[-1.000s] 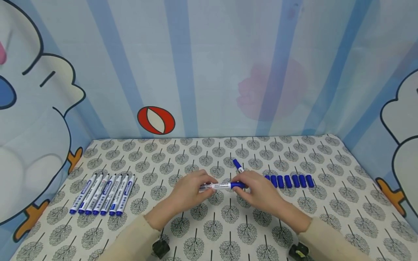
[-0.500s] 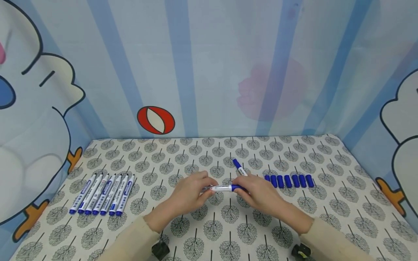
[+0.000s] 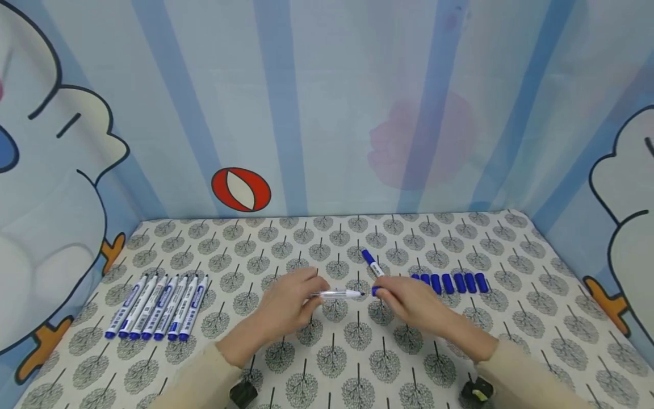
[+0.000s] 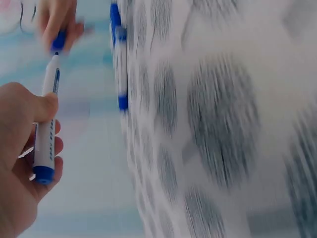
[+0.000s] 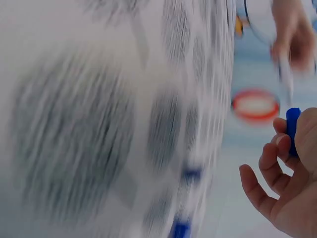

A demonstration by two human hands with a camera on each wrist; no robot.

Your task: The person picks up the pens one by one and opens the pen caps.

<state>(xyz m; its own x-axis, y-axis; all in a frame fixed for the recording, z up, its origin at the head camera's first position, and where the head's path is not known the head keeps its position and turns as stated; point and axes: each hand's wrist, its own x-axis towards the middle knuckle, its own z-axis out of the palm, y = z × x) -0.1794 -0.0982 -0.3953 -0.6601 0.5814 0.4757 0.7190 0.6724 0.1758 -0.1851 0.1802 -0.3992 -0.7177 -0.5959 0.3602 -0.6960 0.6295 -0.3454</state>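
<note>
My left hand (image 3: 288, 301) grips a white whiteboard marker (image 3: 339, 294) lying across it. The marker's bare black tip points toward my right hand (image 3: 411, 298). In the left wrist view, the thumb crosses the barrel of that marker (image 4: 48, 131), above its blue end. My right hand pinches a blue marker cap (image 5: 292, 130) between thumb and fingers, its other fingers loosely bent in the right wrist view. A small gap separates cap and tip. Just beyond the right hand lies a capped blue marker (image 3: 372, 262), its near end hidden by that hand.
Several uncapped markers (image 3: 158, 307) lie side by side at the left of the patterned tablecloth (image 3: 332, 360). To the right, several blue caps (image 3: 460, 282) stand in a row, partly behind the right hand. A striped cartoon backdrop (image 3: 327, 113) rises behind the table.
The blue cap has come off the marker. My right hand has moved slightly right with the cap, while my left hand has drawn slightly left with the marker, exposing its tip.
</note>
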